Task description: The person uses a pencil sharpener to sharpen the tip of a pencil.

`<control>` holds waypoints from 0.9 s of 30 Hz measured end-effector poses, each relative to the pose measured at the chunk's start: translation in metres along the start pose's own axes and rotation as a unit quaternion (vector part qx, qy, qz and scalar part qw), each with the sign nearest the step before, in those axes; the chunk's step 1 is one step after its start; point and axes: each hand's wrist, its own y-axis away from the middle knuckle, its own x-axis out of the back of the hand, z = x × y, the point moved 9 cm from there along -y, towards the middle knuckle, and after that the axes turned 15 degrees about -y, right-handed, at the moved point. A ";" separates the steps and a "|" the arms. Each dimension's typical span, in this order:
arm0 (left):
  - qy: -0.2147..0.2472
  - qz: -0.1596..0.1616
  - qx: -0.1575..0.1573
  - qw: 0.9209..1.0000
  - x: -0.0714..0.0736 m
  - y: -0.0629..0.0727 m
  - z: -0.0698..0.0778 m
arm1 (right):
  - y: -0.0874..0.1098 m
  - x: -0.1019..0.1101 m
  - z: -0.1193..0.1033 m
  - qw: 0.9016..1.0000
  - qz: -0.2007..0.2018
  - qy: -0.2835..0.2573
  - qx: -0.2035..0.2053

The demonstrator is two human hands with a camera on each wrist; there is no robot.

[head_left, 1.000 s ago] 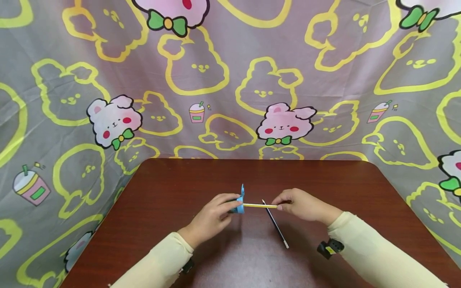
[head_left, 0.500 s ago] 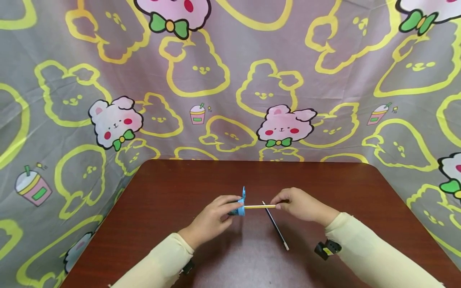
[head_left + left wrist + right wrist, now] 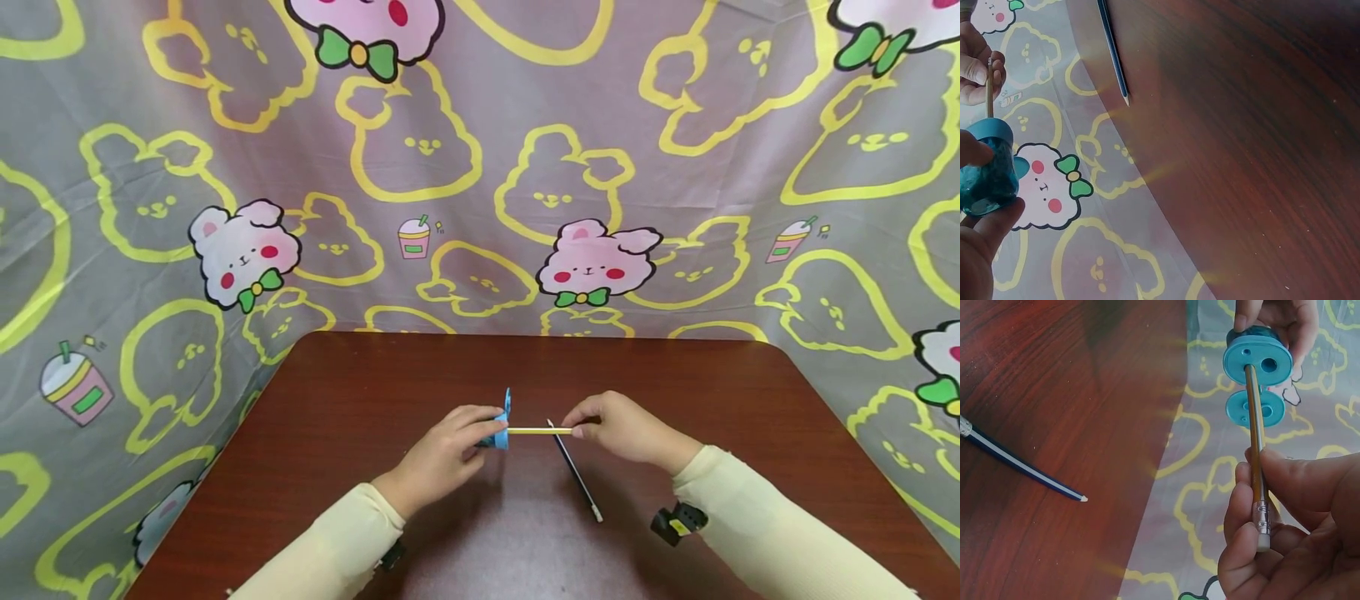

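My left hand [image 3: 442, 454] grips a blue pencil sharpener [image 3: 988, 169] with a see-through body, held sideways above the table. Its round lid [image 3: 1255, 408] is flipped away from the face, where holes of different sizes show. A yellow pencil [image 3: 1255, 437] runs from that face to my right hand [image 3: 626, 429], its front end hidden in the sharpener. Thumb and fingers of the right hand pinch it near the metal band and white eraser [image 3: 1263, 542]. On the table below lies a dark blue pencil with white stripes [image 3: 576, 475], touched by neither hand.
The brown wooden table [image 3: 375, 375] has rounded far corners. Grey cloth with yellow outlines and cartoon rabbits [image 3: 465, 150] hangs behind it and along the sides. Small light specks [image 3: 1288, 287] dot the tabletop.
My right hand has shifted slightly left toward the sharpener, and a little less of the yellow pencil shows between the hands. The left hand keeps its grip; the dark blue pencil lies still.
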 end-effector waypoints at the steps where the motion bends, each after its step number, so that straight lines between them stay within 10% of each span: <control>1: -0.002 0.001 -0.002 1.000 0.000 0.000 0.000 | 0.000 0.000 0.000 1.000 0.001 -0.003 0.001; 27: -0.015 -0.012 0.008 1.000 0.001 0.000 -0.002 | -0.001 0.000 0.013 0.998 0.022 -0.053 -0.005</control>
